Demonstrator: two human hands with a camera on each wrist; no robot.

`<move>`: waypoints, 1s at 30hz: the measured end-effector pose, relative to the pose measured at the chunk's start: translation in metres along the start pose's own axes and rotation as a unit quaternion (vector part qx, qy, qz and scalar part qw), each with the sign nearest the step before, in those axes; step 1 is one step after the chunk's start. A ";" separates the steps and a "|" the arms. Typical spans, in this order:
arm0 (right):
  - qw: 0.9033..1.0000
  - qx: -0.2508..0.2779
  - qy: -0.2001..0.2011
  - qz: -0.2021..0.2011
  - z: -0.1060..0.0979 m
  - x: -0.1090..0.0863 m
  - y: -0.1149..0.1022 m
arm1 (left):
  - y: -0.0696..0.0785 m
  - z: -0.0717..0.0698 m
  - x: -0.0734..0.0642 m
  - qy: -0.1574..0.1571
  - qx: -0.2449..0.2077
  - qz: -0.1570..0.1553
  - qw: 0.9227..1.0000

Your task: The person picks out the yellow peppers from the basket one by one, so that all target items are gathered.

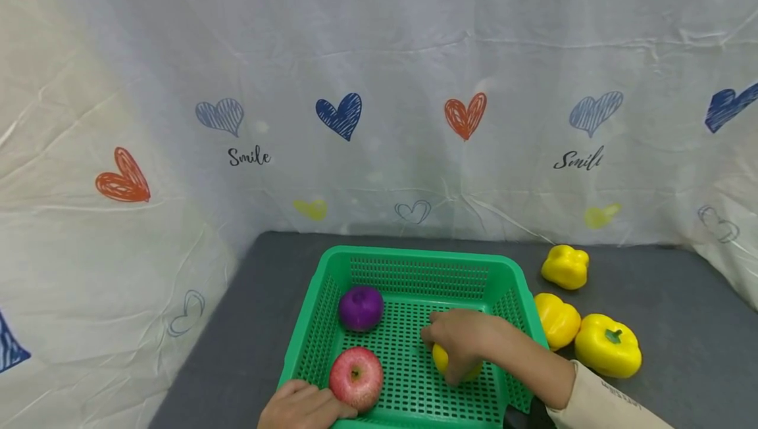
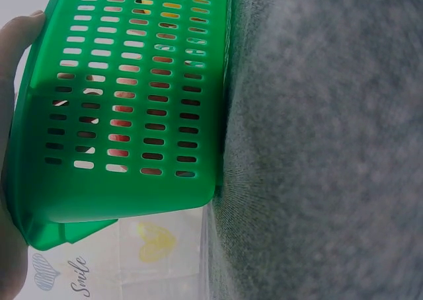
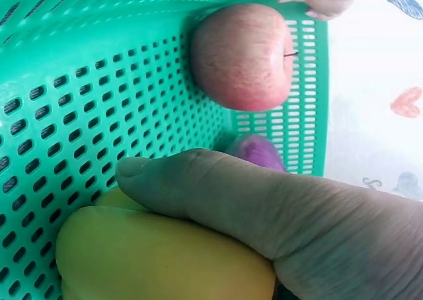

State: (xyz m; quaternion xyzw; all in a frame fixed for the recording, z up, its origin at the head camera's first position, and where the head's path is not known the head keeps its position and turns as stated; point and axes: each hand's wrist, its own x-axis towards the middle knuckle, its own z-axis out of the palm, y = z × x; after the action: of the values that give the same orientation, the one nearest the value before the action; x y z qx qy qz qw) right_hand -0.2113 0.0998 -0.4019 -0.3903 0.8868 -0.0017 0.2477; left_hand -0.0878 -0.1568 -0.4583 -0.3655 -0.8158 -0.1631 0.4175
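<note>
My right hand grips a yellow bell pepper inside the green plastic basket, in its right half. In the right wrist view the thumb lies along the pepper's side, and the pepper is at the basket's perforated floor. My left hand holds the basket's near left rim, its fingers hooked over the edge. Beside those fingers sits a red apple in the basket's near left corner. Behind the apple is a round purple vegetable or fruit. The left wrist view shows the basket's slotted outer wall.
Outside the basket's right wall, three yellow bell peppers lie on the dark grey table: a far one, one against the basket and a near one with a green stem. A white curtain with printed hearts hangs behind.
</note>
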 end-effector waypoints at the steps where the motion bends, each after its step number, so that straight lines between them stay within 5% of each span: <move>1: 1.000 0.001 -0.001 0.003 0.000 0.000 0.000 | 0.000 0.000 0.000 0.001 -0.002 -0.001 1.000; 7: 0.999 0.016 -0.015 0.028 -0.001 -0.002 0.000 | -0.001 -0.001 0.000 -0.003 -0.004 -0.004 1.000; 19: 0.998 0.059 0.009 -0.006 -0.002 -0.010 0.009 | 0.002 0.000 0.004 0.016 0.006 0.001 1.000; 30: 0.999 0.049 0.005 0.003 -0.002 -0.010 0.009 | 0.001 0.002 0.000 0.014 0.000 -0.002 1.000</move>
State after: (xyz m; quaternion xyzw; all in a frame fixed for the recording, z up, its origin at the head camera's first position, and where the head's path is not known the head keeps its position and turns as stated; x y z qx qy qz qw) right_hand -0.2129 0.1126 -0.3975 -0.3754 0.8879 -0.0461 0.2619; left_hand -0.0882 -0.1551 -0.4590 -0.3617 -0.8105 -0.1694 0.4284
